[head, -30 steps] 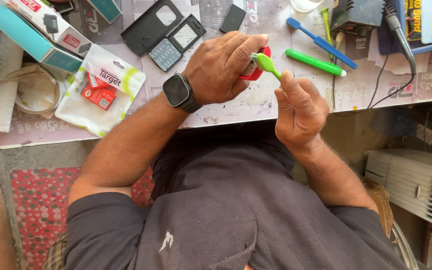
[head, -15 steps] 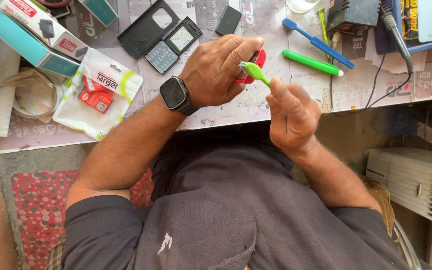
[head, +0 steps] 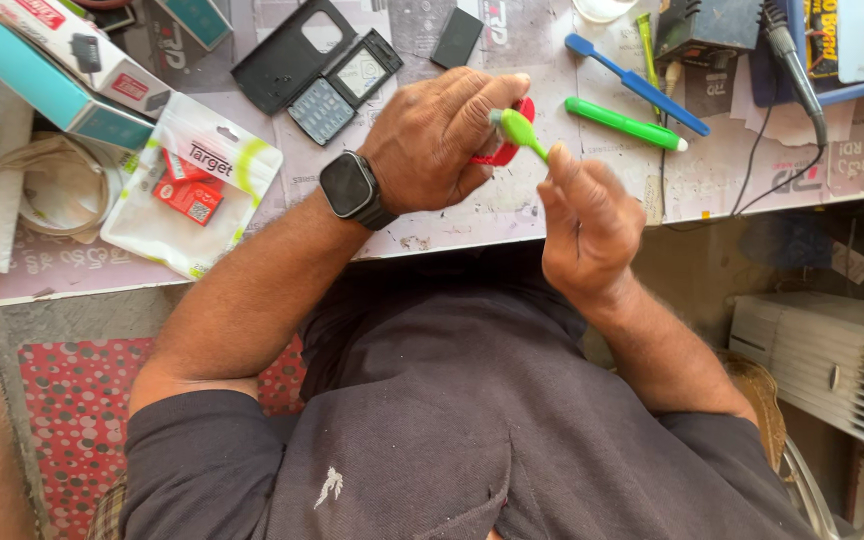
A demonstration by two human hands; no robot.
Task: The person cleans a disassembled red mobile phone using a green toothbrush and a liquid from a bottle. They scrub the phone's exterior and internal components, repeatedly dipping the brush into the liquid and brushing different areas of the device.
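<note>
Now left hand (head: 442, 140) still clenched on red part (head: 508, 150); right hand (head: 587, 225) grip keeps green brush (head: 520, 130), slightly lower.

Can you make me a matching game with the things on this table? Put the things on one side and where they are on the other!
Things:
1. red object
2. smartwatch
3. blue brush
4. clear packet

Places:
A. lying beside the green pen
B. on the left wrist
C. held in the left hand
D. on the table, left of the arm

Pairs: 1-C, 2-B, 3-A, 4-D
</note>
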